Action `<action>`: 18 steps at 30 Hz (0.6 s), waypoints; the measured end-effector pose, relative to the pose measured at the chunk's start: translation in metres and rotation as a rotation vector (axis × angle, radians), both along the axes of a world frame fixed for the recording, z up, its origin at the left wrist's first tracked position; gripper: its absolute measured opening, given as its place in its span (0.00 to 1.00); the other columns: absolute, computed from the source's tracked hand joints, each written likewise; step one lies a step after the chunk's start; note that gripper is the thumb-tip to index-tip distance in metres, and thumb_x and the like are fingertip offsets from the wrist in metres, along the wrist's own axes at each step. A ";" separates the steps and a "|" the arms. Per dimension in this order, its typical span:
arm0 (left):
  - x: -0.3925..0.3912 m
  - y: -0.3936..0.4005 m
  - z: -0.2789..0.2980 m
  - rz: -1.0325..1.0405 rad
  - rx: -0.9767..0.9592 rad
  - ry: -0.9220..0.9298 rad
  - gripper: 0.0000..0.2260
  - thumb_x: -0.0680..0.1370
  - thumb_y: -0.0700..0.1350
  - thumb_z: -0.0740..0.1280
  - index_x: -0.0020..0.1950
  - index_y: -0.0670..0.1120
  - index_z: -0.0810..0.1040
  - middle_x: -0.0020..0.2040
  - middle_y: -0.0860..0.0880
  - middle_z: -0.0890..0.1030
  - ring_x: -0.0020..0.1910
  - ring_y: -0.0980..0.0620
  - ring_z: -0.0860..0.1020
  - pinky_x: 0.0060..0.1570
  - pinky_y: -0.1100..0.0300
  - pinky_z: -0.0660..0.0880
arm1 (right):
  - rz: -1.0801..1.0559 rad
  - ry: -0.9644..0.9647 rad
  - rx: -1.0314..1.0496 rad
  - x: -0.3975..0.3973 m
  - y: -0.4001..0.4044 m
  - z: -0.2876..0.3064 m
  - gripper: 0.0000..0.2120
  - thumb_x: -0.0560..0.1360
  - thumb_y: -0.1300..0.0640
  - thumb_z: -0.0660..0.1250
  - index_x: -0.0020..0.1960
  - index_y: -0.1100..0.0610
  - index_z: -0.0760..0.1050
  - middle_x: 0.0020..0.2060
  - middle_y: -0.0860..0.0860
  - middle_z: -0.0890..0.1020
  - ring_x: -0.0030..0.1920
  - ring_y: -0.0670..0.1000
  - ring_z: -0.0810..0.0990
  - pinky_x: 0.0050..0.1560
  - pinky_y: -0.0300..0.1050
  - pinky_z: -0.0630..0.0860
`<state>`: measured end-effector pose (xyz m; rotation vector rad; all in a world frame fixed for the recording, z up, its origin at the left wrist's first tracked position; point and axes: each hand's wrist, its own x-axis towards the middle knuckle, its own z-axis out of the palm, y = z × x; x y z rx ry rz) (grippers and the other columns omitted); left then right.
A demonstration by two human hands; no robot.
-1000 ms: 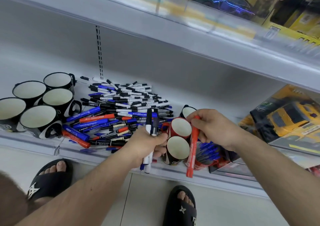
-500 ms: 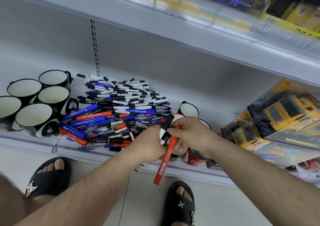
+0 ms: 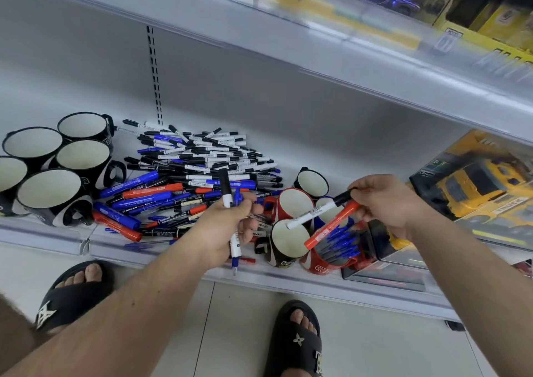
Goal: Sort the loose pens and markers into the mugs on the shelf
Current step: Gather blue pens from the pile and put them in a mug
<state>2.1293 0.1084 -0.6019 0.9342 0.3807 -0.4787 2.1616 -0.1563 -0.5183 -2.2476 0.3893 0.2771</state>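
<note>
Above shelf [image 3: 178, 249], right hand [image 3: 386, 203] fingers pinch red marker [image 3: 331, 226].

Bare forearms; black slide sandals [image 3: 300, 345] bearing white emblems.

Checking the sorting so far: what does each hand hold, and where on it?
Right hand pinches a red marker and a white pen at their upper ends. Left hand grips a bunch of pens around mid-length.

Boxed yellow toy truck [image 3: 473, 186] at right, black sandals [image 3: 297, 342] below — tiled floor [image 3: 230, 333]
</note>
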 end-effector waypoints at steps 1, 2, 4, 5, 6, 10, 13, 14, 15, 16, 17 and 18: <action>0.001 0.001 -0.001 0.023 -0.008 0.015 0.06 0.82 0.42 0.62 0.52 0.46 0.79 0.35 0.50 0.82 0.27 0.56 0.74 0.25 0.65 0.71 | -0.013 -0.006 -0.058 0.001 -0.002 -0.006 0.07 0.80 0.64 0.62 0.47 0.61 0.78 0.36 0.62 0.80 0.33 0.55 0.77 0.37 0.51 0.77; 0.002 0.001 -0.003 0.044 -0.017 0.030 0.06 0.82 0.42 0.62 0.52 0.46 0.80 0.34 0.51 0.81 0.26 0.56 0.73 0.24 0.65 0.70 | -0.023 -0.009 -0.099 0.002 -0.001 -0.012 0.07 0.79 0.65 0.62 0.45 0.60 0.78 0.36 0.62 0.81 0.33 0.56 0.78 0.40 0.54 0.79; 0.003 0.001 -0.004 0.064 -0.033 0.038 0.06 0.82 0.43 0.63 0.52 0.47 0.80 0.34 0.52 0.79 0.27 0.56 0.70 0.25 0.64 0.68 | -0.029 -0.008 -0.159 0.004 0.002 -0.028 0.09 0.79 0.65 0.62 0.42 0.58 0.78 0.37 0.62 0.83 0.34 0.59 0.82 0.46 0.58 0.82; 0.003 0.000 -0.005 0.067 -0.035 0.034 0.06 0.82 0.43 0.63 0.51 0.47 0.80 0.34 0.52 0.78 0.28 0.56 0.69 0.25 0.64 0.67 | -0.020 0.001 -0.194 0.005 0.003 -0.037 0.09 0.78 0.65 0.62 0.41 0.57 0.77 0.37 0.62 0.84 0.36 0.60 0.83 0.46 0.60 0.82; 0.003 -0.001 -0.005 0.066 -0.033 0.026 0.06 0.82 0.43 0.63 0.51 0.47 0.79 0.34 0.52 0.78 0.28 0.56 0.68 0.25 0.63 0.67 | -0.001 0.017 -0.224 0.006 0.005 -0.047 0.09 0.78 0.64 0.62 0.41 0.57 0.77 0.36 0.61 0.84 0.37 0.61 0.84 0.45 0.61 0.82; -0.001 -0.002 -0.007 0.025 -0.029 -0.005 0.06 0.82 0.43 0.61 0.51 0.48 0.78 0.33 0.52 0.76 0.27 0.56 0.67 0.26 0.63 0.66 | 0.126 0.104 -0.288 0.004 0.017 -0.088 0.09 0.76 0.64 0.62 0.40 0.56 0.76 0.37 0.60 0.84 0.40 0.61 0.85 0.45 0.60 0.82; -0.003 -0.001 -0.009 -0.002 -0.050 -0.026 0.07 0.82 0.44 0.61 0.49 0.49 0.78 0.35 0.52 0.75 0.25 0.56 0.66 0.25 0.64 0.65 | 0.159 0.112 -0.295 -0.001 0.024 -0.111 0.09 0.76 0.64 0.63 0.42 0.52 0.74 0.43 0.57 0.83 0.43 0.60 0.84 0.45 0.58 0.82; -0.003 -0.001 -0.009 -0.007 -0.057 -0.026 0.07 0.82 0.44 0.61 0.49 0.49 0.78 0.35 0.52 0.75 0.25 0.56 0.66 0.25 0.64 0.65 | 0.170 0.110 -0.298 -0.002 0.026 -0.116 0.07 0.76 0.64 0.64 0.44 0.53 0.74 0.45 0.56 0.82 0.45 0.60 0.84 0.46 0.57 0.82; -0.004 -0.001 -0.009 -0.011 -0.063 -0.028 0.07 0.82 0.44 0.61 0.48 0.49 0.78 0.34 0.52 0.75 0.25 0.56 0.66 0.25 0.64 0.65 | 0.187 0.110 -0.315 -0.004 0.027 -0.120 0.06 0.76 0.64 0.65 0.48 0.54 0.75 0.47 0.55 0.81 0.46 0.58 0.83 0.46 0.53 0.82; -0.004 -0.001 -0.008 -0.017 -0.066 -0.032 0.07 0.82 0.44 0.61 0.48 0.49 0.79 0.34 0.52 0.75 0.25 0.56 0.66 0.26 0.64 0.65 | 0.206 0.105 -0.349 -0.004 0.027 -0.124 0.07 0.76 0.64 0.65 0.51 0.55 0.75 0.49 0.55 0.81 0.47 0.56 0.81 0.44 0.48 0.80; -0.005 -0.002 -0.008 -0.025 -0.070 -0.037 0.07 0.82 0.44 0.61 0.48 0.49 0.78 0.34 0.52 0.75 0.25 0.56 0.66 0.26 0.64 0.65 | 0.222 0.096 -0.383 -0.004 0.028 -0.126 0.08 0.76 0.63 0.66 0.54 0.56 0.76 0.50 0.54 0.80 0.47 0.54 0.80 0.40 0.42 0.77; -0.005 -0.003 -0.008 -0.036 -0.076 -0.041 0.07 0.82 0.44 0.61 0.48 0.49 0.78 0.34 0.52 0.75 0.25 0.56 0.66 0.26 0.64 0.65 | 0.238 0.083 -0.414 -0.003 0.028 -0.127 0.08 0.76 0.62 0.67 0.55 0.57 0.76 0.51 0.55 0.80 0.46 0.53 0.79 0.37 0.38 0.73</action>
